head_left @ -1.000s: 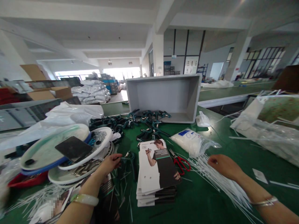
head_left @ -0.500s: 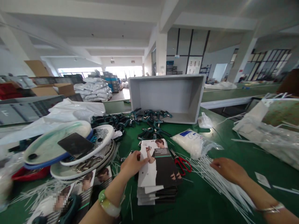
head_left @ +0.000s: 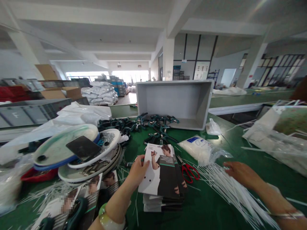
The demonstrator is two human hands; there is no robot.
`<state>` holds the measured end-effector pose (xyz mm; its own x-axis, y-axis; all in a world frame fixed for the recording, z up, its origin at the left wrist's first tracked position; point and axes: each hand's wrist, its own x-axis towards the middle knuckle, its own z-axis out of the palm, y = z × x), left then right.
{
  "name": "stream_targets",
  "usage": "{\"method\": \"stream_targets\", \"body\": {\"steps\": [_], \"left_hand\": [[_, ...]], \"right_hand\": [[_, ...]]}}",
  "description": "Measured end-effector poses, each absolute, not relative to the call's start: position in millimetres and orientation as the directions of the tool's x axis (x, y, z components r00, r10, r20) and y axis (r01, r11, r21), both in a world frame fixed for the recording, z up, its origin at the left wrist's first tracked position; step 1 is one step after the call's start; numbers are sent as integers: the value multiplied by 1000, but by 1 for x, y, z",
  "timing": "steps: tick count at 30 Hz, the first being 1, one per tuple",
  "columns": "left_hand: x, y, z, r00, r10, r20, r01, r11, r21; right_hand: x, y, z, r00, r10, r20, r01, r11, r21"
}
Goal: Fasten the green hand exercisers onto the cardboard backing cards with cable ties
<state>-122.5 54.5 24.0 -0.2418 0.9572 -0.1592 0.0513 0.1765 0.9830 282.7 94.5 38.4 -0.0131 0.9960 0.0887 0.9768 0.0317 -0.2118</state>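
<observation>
A stack of printed cards point(head_left: 168, 177) in white and black lies in front of me. My left hand point(head_left: 138, 169) is closed on the left edge of the top card point(head_left: 153, 183), thumb on its face. That card sits slightly askew from those beneath. To the right, my right hand point(head_left: 242, 175) is over a spread bundle of white plastic ties point(head_left: 230, 188). Its fingers reach left, loosely bent and slightly apart, with nothing visible between them. Whether the fingertips touch the ties I cannot tell. Red-handled scissors point(head_left: 189, 172) lie between the stack and the ties.
Behind the cards, dark green clamp-like hand tools point(head_left: 158, 124) are heaped before a grey bin point(head_left: 172, 102) lying on its side. A bag of white ties point(head_left: 199, 148) lies right of them. Bowls of metal parts point(head_left: 96, 159) and more cards point(head_left: 91, 195) are at left.
The top card has turned and shifted slightly left and down with my left hand. My right hand has stretched out a little over the ties. The whole view has shifted slightly.
</observation>
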Motion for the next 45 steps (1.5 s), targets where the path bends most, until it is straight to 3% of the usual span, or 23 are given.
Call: {"method": "stream_targets", "body": {"steps": [2,4,6,8,12,17,25,32,39,45], "left_hand": [[-121,53,22,-201,962,-183,-35,180,983],[-117,52,22,-165,964,-209,-113,192,975],[-110,52,24,-123,963,-240,-170,218,961],[-104,51,26,-90,964,-249,-203,227,952],[-97,42,29,-86,970,-229,-312,192,930],[-89,27,33,-62,970,-235,-429,187,884],[-67,18,39,-93,973,-210,-588,116,800],[-68,10,37,-156,967,-203,-606,68,793],[-72,6,41,-116,982,-152,-672,35,739],[-75,4,42,-99,980,-173,-693,57,718]], "right_hand": [[279,91,48,-1,995,96,948,31,-316],[262,83,62,27,992,121,848,42,-528],[230,73,75,53,992,111,600,57,-798],[192,64,81,12,996,89,270,82,-959],[141,65,74,18,997,77,-83,78,-993],[129,69,63,60,997,-48,-283,-29,-959],[96,52,55,24,999,-37,-305,-28,-952],[79,49,53,46,998,35,-195,43,-980],[76,41,53,18,969,247,65,245,-967],[75,33,46,-74,911,406,122,413,-903]]}}
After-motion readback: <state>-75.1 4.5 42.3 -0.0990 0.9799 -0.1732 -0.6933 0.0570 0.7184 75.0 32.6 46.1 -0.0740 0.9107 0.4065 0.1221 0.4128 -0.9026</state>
